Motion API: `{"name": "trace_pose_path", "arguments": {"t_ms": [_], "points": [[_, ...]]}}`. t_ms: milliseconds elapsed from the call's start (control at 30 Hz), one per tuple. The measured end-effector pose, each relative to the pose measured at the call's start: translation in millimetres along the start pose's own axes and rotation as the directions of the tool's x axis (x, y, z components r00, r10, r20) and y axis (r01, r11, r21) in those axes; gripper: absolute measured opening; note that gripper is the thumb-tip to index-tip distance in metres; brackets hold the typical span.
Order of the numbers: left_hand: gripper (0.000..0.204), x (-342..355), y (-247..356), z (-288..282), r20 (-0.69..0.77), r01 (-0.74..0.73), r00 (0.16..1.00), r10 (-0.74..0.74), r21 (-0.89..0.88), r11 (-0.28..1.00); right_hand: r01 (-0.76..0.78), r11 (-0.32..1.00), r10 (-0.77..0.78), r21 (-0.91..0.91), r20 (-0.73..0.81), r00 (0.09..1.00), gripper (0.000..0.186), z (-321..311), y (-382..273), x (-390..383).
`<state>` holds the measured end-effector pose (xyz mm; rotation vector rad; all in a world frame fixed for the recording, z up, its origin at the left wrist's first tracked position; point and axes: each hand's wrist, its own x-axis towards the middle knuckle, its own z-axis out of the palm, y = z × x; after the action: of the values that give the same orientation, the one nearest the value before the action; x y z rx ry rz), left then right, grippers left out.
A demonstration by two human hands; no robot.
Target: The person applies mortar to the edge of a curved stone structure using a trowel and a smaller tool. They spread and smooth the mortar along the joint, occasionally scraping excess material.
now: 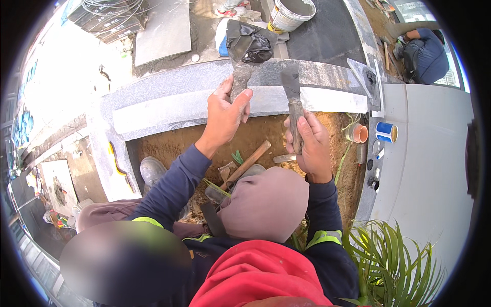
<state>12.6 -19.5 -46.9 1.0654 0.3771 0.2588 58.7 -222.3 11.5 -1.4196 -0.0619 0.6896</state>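
Note:
My left hand (pixel 225 115) is closed round the dirty handle of a wide putty knife (pixel 240 82). A glossy black mass (pixel 253 43) shows at its blade end; whether it is paste or plastic I cannot tell. In my right hand (pixel 313 143) is a narrower putty knife (pixel 295 115), its dark blade pointing away from me. Both tools are held apart over a grey stone ledge (pixel 179 84), which has a pale strip (pixel 158 112) along its near side.
Below the ledge lies a soil bed with a wooden-handled tool (pixel 248 163). A white bucket (pixel 291 15) of grey material stands beyond. To the right are an orange pipe end (pixel 360 133), a blue can (pixel 386 132) and a leafy plant (pixel 394 266). Another person (pixel 427 53) crouches far right.

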Motion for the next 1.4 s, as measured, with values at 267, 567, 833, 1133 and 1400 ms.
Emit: {"name": "trace_pose_path", "arguments": {"t_ms": [267, 567, 833, 1133, 1400], "points": [[0.038, -10.4, -9.0, 27.9, -0.027, -0.196, 0.98, 0.195, -0.051, 0.979, 0.027, 0.999, -0.023, -0.034, 0.113, 0.993, 0.037, 25.3, 0.0, -0.8], [0.037, -21.5, -21.2, 22.0, 0.095, -0.266, 0.964, 0.248, 0.33, 0.906, 0.127, 0.98, -0.112, -0.152, 0.105, 0.988, 0.038, 5.5, -18.9, 10.5], [0.057, -21.2, -9.5, 14.8, 0.145, -0.056, 0.989, 0.011, 0.314, 0.948, 0.479, -0.039, -0.665, -0.877, 0.38, 0.642, 0.044, -25.9, -58.1, 32.0], [0.069, -20.2, 2.4, 8.4, 0.141, 0.181, 0.962, -0.235, 0.318, 0.931, 0.465, 0.037, -0.533, -0.885, 0.376, 0.758, 0.042, -31.2, -45.3, 27.7], [0.067, -19.9, 1.8, 8.9, 0.136, 0.22, 0.951, -0.276, 0.327, 0.919, 0.432, 0.166, -0.523, -0.886, 0.293, 0.8, 0.041, -21.2, -46.2, 25.7]]}}
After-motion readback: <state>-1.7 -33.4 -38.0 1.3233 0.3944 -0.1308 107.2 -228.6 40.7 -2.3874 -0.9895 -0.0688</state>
